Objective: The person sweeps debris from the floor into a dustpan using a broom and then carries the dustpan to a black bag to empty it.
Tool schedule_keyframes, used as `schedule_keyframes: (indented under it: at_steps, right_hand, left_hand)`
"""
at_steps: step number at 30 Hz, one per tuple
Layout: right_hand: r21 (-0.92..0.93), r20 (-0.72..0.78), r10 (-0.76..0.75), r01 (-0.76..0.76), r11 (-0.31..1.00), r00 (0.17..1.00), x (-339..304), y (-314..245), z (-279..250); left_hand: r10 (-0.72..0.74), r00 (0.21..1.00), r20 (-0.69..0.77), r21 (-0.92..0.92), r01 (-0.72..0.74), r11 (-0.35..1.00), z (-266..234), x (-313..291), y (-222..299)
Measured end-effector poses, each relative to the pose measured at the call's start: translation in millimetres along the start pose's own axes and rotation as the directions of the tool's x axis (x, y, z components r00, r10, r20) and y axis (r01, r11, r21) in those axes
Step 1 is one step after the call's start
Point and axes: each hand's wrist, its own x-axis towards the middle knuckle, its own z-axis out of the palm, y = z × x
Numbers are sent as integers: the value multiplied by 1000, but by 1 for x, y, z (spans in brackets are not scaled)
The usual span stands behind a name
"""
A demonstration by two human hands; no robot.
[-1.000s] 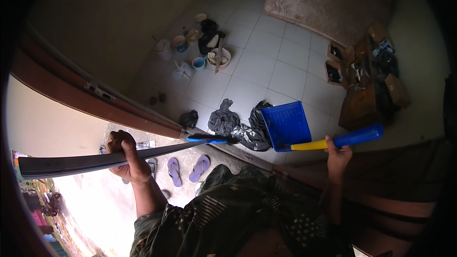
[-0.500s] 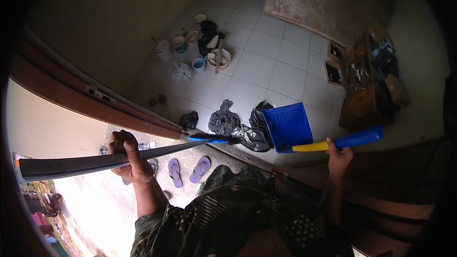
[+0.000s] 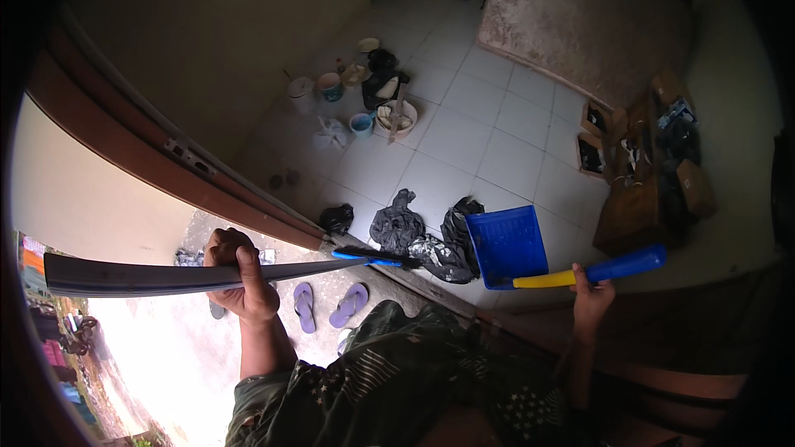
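My left hand (image 3: 240, 275) is closed around the grey handle of a long broom (image 3: 149, 276). The broom's blue head (image 3: 368, 257) with dark bristles is at the doorway sill, beside crumpled black plastic bags (image 3: 397, 223). In my right hand (image 3: 593, 294) is the yellow and blue handle of a blue dustpan (image 3: 508, 242). Its pan is at the right of the bag pile, next to a black bag smeared with white (image 3: 443, 258). I cannot tell whether the pan touches the floor.
Purple flip-flops (image 3: 349, 305) lie outside the sill (image 3: 397, 285). Farther in are tubs and a bucket (image 3: 362, 123) on white tiles, and a wooden cabinet with boxes (image 3: 631, 215) at right. A large stained board (image 3: 580, 25) leans at the back.
The room sits lower and slightly farther right in view. The broom handle is more level, its near end higher. Both hands keep their grips.
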Motion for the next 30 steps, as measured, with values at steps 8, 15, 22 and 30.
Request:
schedule_keyframes:
  at_steps: [8, 15, 22, 30]
  right_hand:
    - [-36, 29, -26, 27, 999, 999, -1, 9, -1]
    - [-57, 74, 7, -3, 998, 997, -6, 10, 1]
    - [-50, 95, 39, -34, 998, 995, -11, 20, 5]
    - [-63, 108, 34, -27, 998, 994, -18, 19, 14]
  left_hand:
    - [-23, 1000, 16, -9, 23, 1000, -4, -4, 0]
    - [-14, 1000, 15, -30, 14, 999, -11, -2, 1]
    - [-32, 999, -30, -19, 31, 999, -42, -1, -1]
    - [20, 998, -57, -24, -21, 999, -80, 17, -13]
